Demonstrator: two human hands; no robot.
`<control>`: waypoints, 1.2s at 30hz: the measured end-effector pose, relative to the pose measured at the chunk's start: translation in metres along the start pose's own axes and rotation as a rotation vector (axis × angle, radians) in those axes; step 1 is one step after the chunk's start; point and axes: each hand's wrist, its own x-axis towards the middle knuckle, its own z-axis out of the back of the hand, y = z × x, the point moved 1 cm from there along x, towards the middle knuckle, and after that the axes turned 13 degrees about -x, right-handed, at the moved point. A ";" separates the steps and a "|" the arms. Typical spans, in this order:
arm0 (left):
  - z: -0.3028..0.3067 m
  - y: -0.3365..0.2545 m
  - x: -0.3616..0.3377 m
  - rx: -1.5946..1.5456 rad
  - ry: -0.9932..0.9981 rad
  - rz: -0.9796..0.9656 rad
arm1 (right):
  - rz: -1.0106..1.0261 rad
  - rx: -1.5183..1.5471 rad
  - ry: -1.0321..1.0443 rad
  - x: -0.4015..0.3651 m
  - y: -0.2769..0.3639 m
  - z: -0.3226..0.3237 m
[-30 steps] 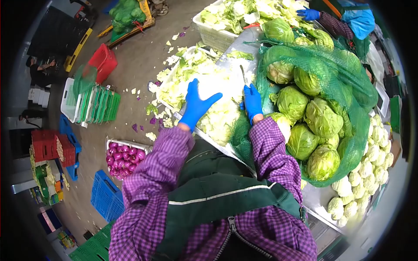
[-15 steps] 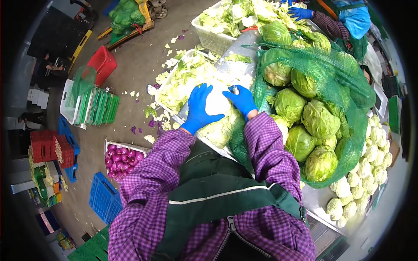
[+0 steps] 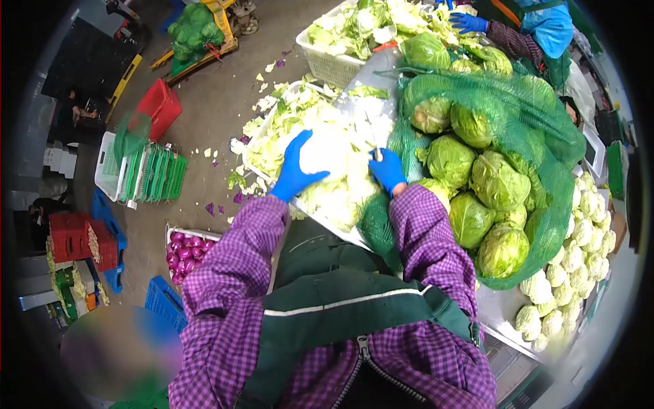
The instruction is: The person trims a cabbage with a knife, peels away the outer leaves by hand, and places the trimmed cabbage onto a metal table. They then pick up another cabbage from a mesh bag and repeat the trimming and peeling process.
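Observation:
My left hand [image 3: 298,170], in a blue glove, has its thumb and fingers spread at the near left side of a pale, glare-whitened cabbage [image 3: 325,153]. To the right of that cabbage, my gloved right hand [image 3: 387,170] is closed on a knife [image 3: 374,136], whose thin blade points away from me. Glare blurs the cabbage's outline. Loose cabbage leaves [image 3: 340,204] lie under and around my hands on the metal table [image 3: 379,71]. Right of my right hand, a green mesh sack [image 3: 558,150] lies open around several whole cabbages [image 3: 501,180].
Leaves fill a white crate [image 3: 253,158] beyond my left hand and another crate [image 3: 334,67] farther off. Trimmed cabbages [image 3: 565,286] are piled at right. A co-worker's gloved hand [image 3: 469,22] shows at the top. Red onions [image 3: 187,253] sit in a crate at left.
My hands have moved apart: the left slightly left, the right toward the right and nearer me. More of the knife blade and the whitened cabbage shows now.

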 end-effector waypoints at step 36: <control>0.005 0.004 0.037 -0.484 -0.278 0.485 | 0.166 0.009 0.027 -0.004 0.059 -0.057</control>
